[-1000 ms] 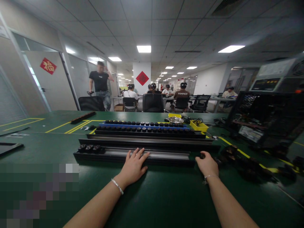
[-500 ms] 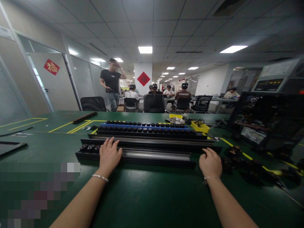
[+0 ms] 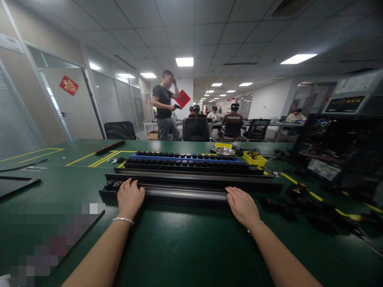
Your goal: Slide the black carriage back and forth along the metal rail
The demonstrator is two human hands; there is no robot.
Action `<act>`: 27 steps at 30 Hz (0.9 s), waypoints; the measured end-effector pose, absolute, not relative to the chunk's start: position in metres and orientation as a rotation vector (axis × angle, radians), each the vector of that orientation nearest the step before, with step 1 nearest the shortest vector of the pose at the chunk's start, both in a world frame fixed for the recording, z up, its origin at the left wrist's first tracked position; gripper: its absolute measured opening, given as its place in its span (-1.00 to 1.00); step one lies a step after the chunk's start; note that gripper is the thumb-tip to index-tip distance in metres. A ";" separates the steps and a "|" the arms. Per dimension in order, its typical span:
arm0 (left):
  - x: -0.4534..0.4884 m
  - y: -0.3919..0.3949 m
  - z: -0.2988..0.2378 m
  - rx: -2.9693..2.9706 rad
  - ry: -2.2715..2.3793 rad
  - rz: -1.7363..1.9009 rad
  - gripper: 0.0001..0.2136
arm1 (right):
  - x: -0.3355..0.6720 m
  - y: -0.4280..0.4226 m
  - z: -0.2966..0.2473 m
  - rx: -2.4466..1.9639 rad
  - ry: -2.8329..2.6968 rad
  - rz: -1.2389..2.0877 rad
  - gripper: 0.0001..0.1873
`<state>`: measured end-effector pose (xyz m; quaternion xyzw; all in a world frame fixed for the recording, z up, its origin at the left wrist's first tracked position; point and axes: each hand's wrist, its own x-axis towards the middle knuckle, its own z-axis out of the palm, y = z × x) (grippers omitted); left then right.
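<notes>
A long black channel (image 3: 185,203) with a shiny metal strip (image 3: 185,193) along it lies crosswise before me. Over its left part, my left hand (image 3: 131,198) is closed with bent fingers, the thumb out of sight. Small black wheel-like parts (image 3: 112,184) sit in the channel just left of those fingers. My right hand (image 3: 243,205) is closed over the right end of the same channel, fingers together, covering that end. Right behind lies a second long black channel (image 3: 191,175), also with a metal strip.
Rows of black round parts (image 3: 176,162) with a blue strip (image 3: 185,158) stand farther back. A metal dish (image 3: 224,151) and yellow bin (image 3: 255,158) are at back right. Dark loose parts (image 3: 299,195) lie on the right. A person in a black shirt (image 3: 163,101) stands beyond the table.
My right hand has moved left onto the channel's right end. My left hand has shifted slightly left, its fingers more bent. The standing person has moved right.
</notes>
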<state>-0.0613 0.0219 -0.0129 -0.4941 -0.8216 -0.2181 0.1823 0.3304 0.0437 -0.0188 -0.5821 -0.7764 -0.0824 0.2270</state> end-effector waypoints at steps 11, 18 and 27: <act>-0.061 0.018 -0.007 -1.168 -2.575 -0.847 -0.53 | 0.331 0.043 -0.018 -1.601 -2.144 -0.222 -0.52; -0.061 0.018 -0.005 -1.229 -2.599 -0.837 -0.59 | 0.331 0.044 -0.020 -1.575 -2.135 -0.242 -0.54; -0.057 0.019 -0.005 -1.283 -2.566 -0.832 -0.59 | 0.331 0.044 -0.018 -1.588 -2.145 -0.244 -0.54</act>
